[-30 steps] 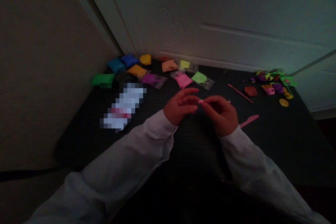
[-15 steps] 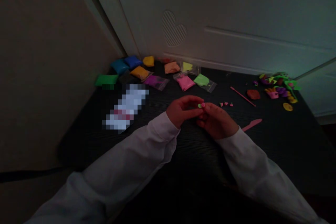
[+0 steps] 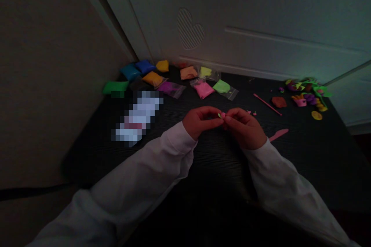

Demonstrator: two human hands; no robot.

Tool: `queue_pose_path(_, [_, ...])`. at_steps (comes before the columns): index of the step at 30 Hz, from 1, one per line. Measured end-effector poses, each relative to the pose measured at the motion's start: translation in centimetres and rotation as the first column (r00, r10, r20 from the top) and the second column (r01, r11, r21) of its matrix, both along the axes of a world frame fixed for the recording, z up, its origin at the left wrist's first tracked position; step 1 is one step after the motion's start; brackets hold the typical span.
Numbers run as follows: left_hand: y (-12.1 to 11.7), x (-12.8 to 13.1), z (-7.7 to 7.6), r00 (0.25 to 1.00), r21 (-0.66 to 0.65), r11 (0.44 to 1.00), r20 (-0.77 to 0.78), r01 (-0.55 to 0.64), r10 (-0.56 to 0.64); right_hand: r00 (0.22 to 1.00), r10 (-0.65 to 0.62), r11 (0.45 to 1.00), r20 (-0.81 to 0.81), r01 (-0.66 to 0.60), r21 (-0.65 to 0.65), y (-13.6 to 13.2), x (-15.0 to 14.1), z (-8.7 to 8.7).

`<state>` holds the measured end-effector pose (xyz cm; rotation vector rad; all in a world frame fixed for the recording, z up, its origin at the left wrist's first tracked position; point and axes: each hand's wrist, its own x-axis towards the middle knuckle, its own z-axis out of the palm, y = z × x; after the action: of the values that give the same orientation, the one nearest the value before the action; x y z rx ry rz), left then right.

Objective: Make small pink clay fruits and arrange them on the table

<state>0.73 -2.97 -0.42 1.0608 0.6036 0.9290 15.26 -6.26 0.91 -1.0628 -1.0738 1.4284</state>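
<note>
A person in pale sleeves works a tiny pink-and-green piece of what looks like modelling clay above a dark tabletop. The left hand pinches it from one side between thumb and fingertips; the right hand pinches the pink part from the other, so the piece sits between the two, with a sliver of green showing toward the left. Its exact shape is too small to tell, but with both colours in place it appears well advanced, the joining or shaping seemingly in hand rather than finished.

Just beyond the right hand's knuckles lie small pink bits, partly hidden by the hand and apparently already formed. Farther to that hand's right, a cluster of colourful shaped pieces and a yellow disc look complete. A reddish lump nearer the hand seems unworked.

A pink stick tool rests beyond the right hand and a pink knife just beside its wrist, neither held. Past the left hand's fingers, the pink packet and light green packet both hold material, so a supply of each colour remains.
</note>
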Motion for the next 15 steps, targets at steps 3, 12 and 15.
queue_pose_path(3, [0.06,-0.04,-0.05,0.998,-0.041,0.998,0.04,0.048,-0.046,0.999,0.031,0.997,0.042,-0.034,0.071,0.02,0.36,0.01])
queue_pose_path(12, [-0.13,-0.22,0.04,0.989,-0.148,0.978,0.042,0.148,-0.143,0.972,0.077,0.988,0.223,-0.104,0.11,-0.47,0.77,0.82])
queue_pose_path(15, [-0.12,-0.15,-0.05,0.987,-0.163,0.974,0.054,0.159,-0.153,0.972,0.083,0.989,0.218,-0.107,0.101,-0.41,0.84,0.8])
